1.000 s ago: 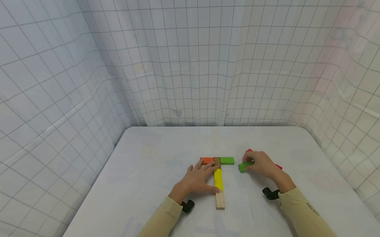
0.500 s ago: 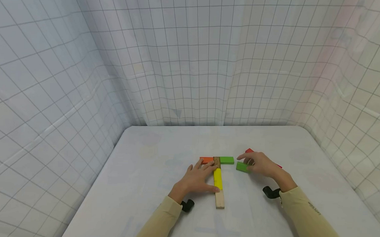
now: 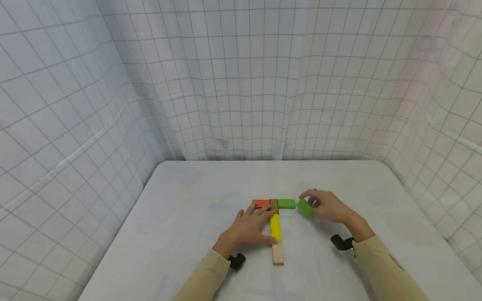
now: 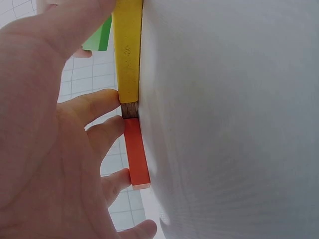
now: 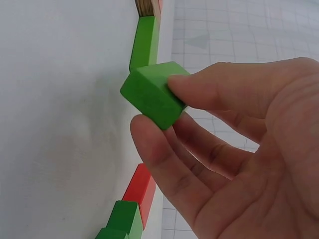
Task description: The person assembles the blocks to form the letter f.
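While a glossy green rectangular block (image 5: 154,94) is slanting between the right hand's (image 3: 331,207) pinching thumb and fingers, its corner is pointing towards a second, flat-lying green bar (image 3: 286,204); whether they are touching is remaining unclear. That bar is already forming a crosspiece with a dark brown wood-grained block (image 3: 274,206) and an orange-red block (image 3: 261,203), while a bright yellow block (image 3: 275,228) and a pale bare-wood block (image 3: 277,253) are making a stem below. Five pieces are thus lying joined, and the pinched one is seemingly still awaiting placement. The left hand (image 3: 248,228) is spreading its fingers along the joined pieces, touching them. Farther right, a red block (image 5: 140,186) and dark green blocks (image 5: 125,216) are lying loose on the white table (image 3: 198,220). No container is showing.
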Tool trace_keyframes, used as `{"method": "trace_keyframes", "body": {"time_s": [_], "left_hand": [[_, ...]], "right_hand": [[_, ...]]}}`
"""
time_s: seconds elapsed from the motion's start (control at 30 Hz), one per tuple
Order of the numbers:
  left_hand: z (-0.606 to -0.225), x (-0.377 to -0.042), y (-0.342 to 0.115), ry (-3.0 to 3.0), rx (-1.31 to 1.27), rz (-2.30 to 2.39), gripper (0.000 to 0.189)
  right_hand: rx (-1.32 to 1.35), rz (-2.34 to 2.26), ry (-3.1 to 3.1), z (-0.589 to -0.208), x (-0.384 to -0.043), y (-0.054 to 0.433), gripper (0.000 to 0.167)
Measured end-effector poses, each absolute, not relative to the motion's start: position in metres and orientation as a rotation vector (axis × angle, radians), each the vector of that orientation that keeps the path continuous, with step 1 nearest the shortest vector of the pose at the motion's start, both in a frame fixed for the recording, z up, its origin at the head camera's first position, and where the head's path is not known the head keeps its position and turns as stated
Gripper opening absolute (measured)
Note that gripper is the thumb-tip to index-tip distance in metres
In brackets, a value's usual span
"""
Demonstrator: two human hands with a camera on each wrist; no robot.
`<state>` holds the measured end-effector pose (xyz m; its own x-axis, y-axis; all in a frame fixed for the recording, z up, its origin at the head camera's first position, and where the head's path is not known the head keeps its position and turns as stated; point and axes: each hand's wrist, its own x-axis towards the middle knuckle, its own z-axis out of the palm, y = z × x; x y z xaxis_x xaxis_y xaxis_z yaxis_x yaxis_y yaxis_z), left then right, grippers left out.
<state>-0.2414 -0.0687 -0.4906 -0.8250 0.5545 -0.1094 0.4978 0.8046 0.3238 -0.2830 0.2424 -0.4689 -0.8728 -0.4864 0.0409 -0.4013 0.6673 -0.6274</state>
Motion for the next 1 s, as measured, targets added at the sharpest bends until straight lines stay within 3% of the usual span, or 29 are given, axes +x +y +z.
{"method": "trace_keyframes", "body": {"time_s": [1.0], "left_hand": [[-0.491, -0.242, -0.07, 2.787, 0.835, 0.459, 0.092]], "right_hand": [[-0.493, -1.405, 2.798, -0.471, -0.32, 0.213, 0.049]]}}
